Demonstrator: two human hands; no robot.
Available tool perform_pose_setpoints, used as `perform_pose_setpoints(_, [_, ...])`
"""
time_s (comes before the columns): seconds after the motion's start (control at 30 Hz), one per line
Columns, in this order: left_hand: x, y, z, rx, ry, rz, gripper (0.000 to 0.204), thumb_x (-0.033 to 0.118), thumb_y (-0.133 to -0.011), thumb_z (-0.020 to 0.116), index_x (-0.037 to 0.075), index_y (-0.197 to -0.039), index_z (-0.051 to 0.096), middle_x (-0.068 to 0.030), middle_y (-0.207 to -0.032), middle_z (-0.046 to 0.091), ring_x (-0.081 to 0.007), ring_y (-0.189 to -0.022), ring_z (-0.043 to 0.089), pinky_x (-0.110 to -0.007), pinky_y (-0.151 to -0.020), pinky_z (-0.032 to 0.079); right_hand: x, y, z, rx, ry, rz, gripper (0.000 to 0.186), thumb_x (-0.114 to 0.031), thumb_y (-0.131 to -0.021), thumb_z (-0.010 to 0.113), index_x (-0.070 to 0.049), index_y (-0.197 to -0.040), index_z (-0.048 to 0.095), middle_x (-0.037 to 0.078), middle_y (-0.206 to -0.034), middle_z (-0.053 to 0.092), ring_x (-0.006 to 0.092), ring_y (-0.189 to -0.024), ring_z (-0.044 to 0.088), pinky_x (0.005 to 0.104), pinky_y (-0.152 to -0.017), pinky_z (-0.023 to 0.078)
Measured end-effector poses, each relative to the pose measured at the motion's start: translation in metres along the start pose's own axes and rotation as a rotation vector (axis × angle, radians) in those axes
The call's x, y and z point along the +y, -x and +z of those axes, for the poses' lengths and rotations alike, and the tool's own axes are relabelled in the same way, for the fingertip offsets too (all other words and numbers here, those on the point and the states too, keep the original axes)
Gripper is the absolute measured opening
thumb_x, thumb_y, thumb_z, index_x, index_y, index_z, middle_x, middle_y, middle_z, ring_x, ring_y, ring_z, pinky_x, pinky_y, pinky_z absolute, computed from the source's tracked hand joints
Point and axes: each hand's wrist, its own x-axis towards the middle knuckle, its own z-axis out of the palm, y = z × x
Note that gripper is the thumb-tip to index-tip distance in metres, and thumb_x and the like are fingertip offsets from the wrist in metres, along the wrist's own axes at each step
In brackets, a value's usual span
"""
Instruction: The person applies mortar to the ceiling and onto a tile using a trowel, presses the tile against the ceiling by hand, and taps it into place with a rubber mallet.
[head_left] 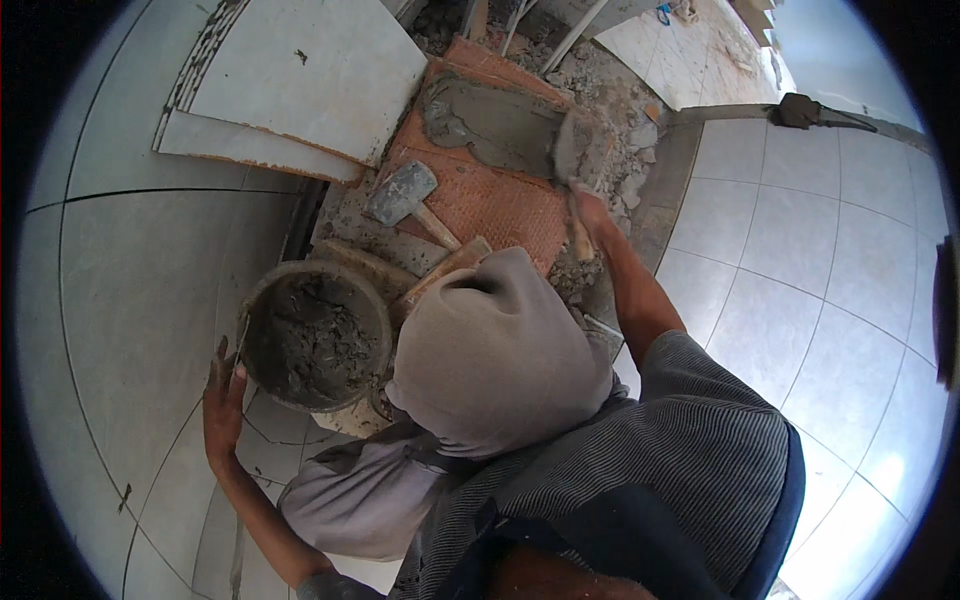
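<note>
In my right hand is a trowel, closed around its wooden handle. Its mortar-smeared blade touches the right end of a patch of wet grey mortar. That mortar lies on the far part of a reddish-brown tile with a ridged surface. At the left, my left hand rests against the outside of a round bucket, its fingers stretched out along the rim. Dark wet mortar fills part of the bucket. On the tile's near left lies a mallet with a grey head and wooden handle.
Large white tiles lean stacked at the upper left. Rubble lies along the tile's right side. Pale floor tiles spread to the right, and a dark object sits on the far ledge. My bent knee stands between bucket and trowel.
</note>
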Motion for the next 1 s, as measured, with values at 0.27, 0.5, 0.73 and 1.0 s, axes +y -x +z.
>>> perform_pose_setpoints(0.27, [-0.002, 0.005, 0.002, 0.001, 0.06, -0.024, 0.075, 0.055, -0.087, 0.051, 0.007, -0.142, 0.03, -0.0236, -0.136, 0.042, -0.0344, -0.126, 0.042, -0.045, -0.102, 0.034, -0.074, 0.019, 0.064, -0.251, 0.106, 0.044, 0.044, -0.05, -0.09, 0.051, -0.006, -0.088, 0.054, 0.007, -0.071, 0.054, 0.019, -0.054, 0.052, 0.0345, -0.047, 0.045])
perform_pose_setpoints(0.5, [-0.002, 0.011, 0.002, 0.017, 0.055, -0.047, 0.072, 0.052, -0.088, 0.052, 0.008, -0.142, 0.032, -0.0234, -0.135, 0.043, -0.034, -0.126, 0.042, -0.046, -0.102, 0.034, -0.102, 0.034, 0.091, -0.398, -0.018, -0.069, 0.043, -0.05, -0.089, 0.053, -0.007, -0.09, 0.056, 0.007, -0.071, 0.053, 0.0192, -0.054, 0.053, 0.0359, -0.047, 0.046])
perform_pose_setpoints(0.73, [0.014, 0.014, 0.001, 0.029, 0.068, -0.038, 0.063, 0.04, -0.092, 0.05, 0.004, -0.141, 0.032, -0.0244, -0.133, 0.045, -0.0331, -0.125, 0.044, -0.04, -0.102, 0.035, -0.109, 0.012, 0.089, -0.471, 0.292, -0.251, 0.053, -0.055, -0.087, 0.052, -0.003, -0.094, 0.06, 0.01, -0.08, 0.06, 0.0202, -0.062, 0.059, 0.0349, -0.051, 0.049])
perform_pose_setpoints(1.0, [0.002, 0.021, 0.001, 0.039, 0.066, -0.003, 0.063, 0.038, -0.092, 0.051, 0.004, -0.141, 0.031, -0.0243, -0.133, 0.046, -0.0339, -0.125, 0.044, -0.039, -0.102, 0.035, -0.199, 0.004, 0.047, -0.666, 0.697, -0.063, 0.05, -0.053, -0.087, 0.052, -0.007, -0.102, 0.064, 0.009, -0.088, 0.062, 0.0201, -0.079, 0.06, 0.0378, -0.072, 0.049])
